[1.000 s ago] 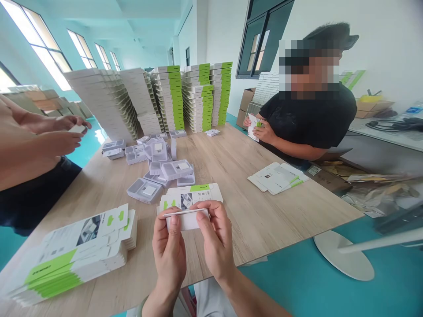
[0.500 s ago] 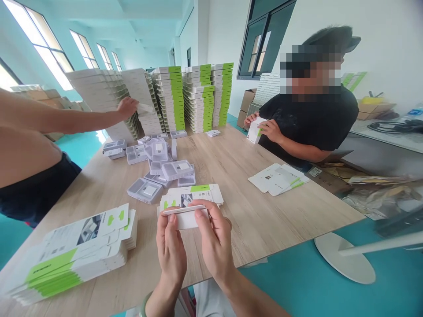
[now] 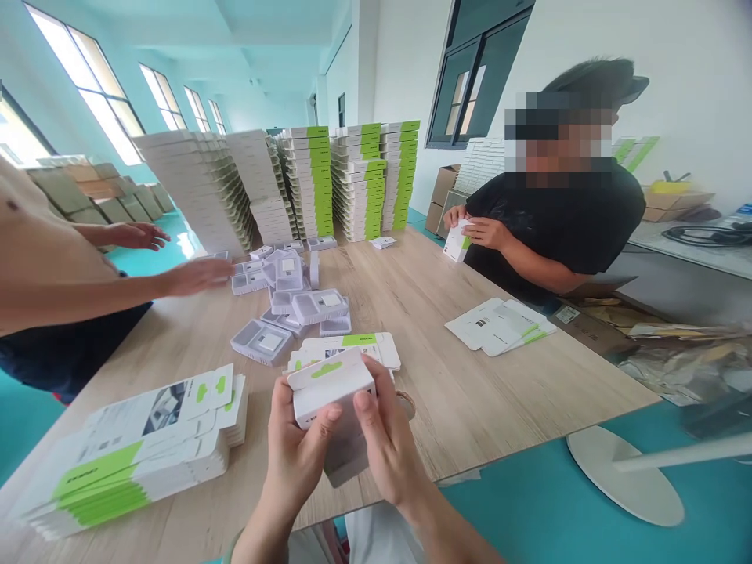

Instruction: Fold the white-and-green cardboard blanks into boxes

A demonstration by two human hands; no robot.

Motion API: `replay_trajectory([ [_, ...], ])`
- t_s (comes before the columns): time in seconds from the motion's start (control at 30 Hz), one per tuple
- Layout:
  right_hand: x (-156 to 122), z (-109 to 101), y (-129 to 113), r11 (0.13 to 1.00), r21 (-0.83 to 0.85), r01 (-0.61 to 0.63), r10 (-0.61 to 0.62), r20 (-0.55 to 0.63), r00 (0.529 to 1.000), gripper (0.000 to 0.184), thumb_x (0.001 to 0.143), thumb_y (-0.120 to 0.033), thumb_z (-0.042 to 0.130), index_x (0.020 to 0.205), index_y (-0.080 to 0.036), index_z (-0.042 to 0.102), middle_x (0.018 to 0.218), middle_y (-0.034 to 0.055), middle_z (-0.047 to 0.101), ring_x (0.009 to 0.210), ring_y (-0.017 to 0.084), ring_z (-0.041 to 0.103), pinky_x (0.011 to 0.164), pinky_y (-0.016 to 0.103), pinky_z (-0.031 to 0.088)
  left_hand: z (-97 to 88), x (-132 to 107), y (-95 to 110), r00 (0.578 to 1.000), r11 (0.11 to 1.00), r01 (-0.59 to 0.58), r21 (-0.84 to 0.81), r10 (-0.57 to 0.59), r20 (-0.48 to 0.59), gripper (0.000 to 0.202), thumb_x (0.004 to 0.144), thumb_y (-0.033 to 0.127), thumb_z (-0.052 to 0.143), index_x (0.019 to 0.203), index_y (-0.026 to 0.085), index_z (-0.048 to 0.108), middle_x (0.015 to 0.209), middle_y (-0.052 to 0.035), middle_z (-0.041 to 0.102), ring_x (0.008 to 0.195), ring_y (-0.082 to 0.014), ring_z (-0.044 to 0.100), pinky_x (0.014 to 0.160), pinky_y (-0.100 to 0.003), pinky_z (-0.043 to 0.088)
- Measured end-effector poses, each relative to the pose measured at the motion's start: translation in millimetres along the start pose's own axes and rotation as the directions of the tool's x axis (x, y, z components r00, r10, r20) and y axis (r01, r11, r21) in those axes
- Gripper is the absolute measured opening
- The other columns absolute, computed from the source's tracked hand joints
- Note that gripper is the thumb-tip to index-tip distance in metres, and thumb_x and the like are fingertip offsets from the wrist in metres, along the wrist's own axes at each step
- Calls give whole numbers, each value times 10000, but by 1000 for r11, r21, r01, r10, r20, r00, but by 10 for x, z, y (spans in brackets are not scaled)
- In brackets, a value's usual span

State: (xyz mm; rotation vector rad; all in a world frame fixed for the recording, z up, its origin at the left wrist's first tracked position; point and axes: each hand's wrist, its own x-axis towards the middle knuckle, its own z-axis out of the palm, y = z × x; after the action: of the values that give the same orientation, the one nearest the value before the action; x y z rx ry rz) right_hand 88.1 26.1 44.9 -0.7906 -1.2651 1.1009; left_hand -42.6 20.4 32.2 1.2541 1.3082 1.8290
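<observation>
Both my hands hold a small white carton (image 3: 332, 389) with a green hang-tab mark, tilted over the near edge of the wooden table (image 3: 446, 376). My left hand (image 3: 294, 454) grips its left side, thumb on the front face. My right hand (image 3: 388, 446) clasps its right side, fingers curled round it. Just beyond the carton lies a short pile of flat white-and-green carton blanks (image 3: 352, 348). A bigger stack of flat blanks (image 3: 141, 450) lies to my left. Grey plastic trays (image 3: 294, 301) with white inserts are scattered mid-table.
Tall stacks of white and green boxes (image 3: 311, 184) line the far edge. A person in a black shirt (image 3: 564, 219) at the right holds a small carton, with flat blanks (image 3: 499, 323) before them. Another person's arm (image 3: 117, 286) reaches in from the left toward the trays.
The carton has gone from a flat edge-on blank to an opened-up box turned toward me. The person on the left pulled a hand back from the far stacks down to the trays.
</observation>
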Motion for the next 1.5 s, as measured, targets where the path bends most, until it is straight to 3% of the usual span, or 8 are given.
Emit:
replay_trajectory([
  [0.3,-118,-65,248,974,-211,82,-61,106,993,471,1045,-366,609,1509,-288,597,1443,114,708,1284,318,711,1001,436,641,-26,8,-57,918,942,316,-110,-333,-217,604,664,626,916,1028,199,691,860,-62,811,670,-209,756,561,-260,594],
  [0.47,-271,-185,461,958,-286,33,1,119,993,492,988,-360,693,1474,-294,646,1361,105,762,1133,320,787,843,375,691,-73,114,-47,774,767,552,-327,-617,-139,696,601,638,951,1069,207,669,751,-24,799,577,-221,761,522,-284,593],
  [0.63,-307,-259,601,980,-173,-97,111,77,991,463,1011,-452,652,1444,-289,658,1346,100,768,1207,311,751,952,409,653,-23,79,-108,802,758,582,-296,-594,56,677,712,683,871,1154,203,691,926,-83,813,770,-259,794,671,-340,630],
  [0.77,-185,-541,594,944,-93,-315,290,-214,933,504,930,-625,685,1275,-260,734,1234,132,803,1108,337,773,855,416,659,-66,-18,-342,916,920,392,11,-391,89,522,961,688,580,1111,206,715,1085,-140,786,920,-279,788,774,-389,624],
  [0.93,101,-1167,422,775,-133,-618,544,-359,759,725,862,-792,591,1275,-210,721,1197,177,810,989,377,789,699,416,649,-161,2,-700,978,943,122,308,-167,126,278,896,459,749,1084,254,741,1254,-158,750,1233,-368,677,1023,-566,536],
  [1.17,182,-1456,571,617,-541,-571,225,-574,787,1027,819,-856,418,1501,-104,575,1607,257,504,1544,511,327,1229,676,288,-208,334,-1095,890,763,-236,601,-78,449,524,874,227,706,1397,257,690,1588,-148,597,1556,-412,418,1227,-688,338],
  [1.4,-201,-1131,837,342,-902,-264,61,-259,964,769,974,-740,289,1420,-266,699,1582,143,576,1508,473,396,1216,757,167,-365,243,-1155,847,476,-434,765,-74,527,402,962,158,584,1327,227,740,1474,-150,685,1389,-369,639,1111,-593,543],
  [1.5,7,-1226,870,401,-886,-234,79,-221,972,744,978,-722,320,1368,-241,732,1544,163,612,1480,471,439,1208,757,184,-523,145,-1084,823,388,-515,764,-26,568,387,987,146,536,1300,206,757,1418,-150,722,1323,-353,693,1038,-536,610],
])
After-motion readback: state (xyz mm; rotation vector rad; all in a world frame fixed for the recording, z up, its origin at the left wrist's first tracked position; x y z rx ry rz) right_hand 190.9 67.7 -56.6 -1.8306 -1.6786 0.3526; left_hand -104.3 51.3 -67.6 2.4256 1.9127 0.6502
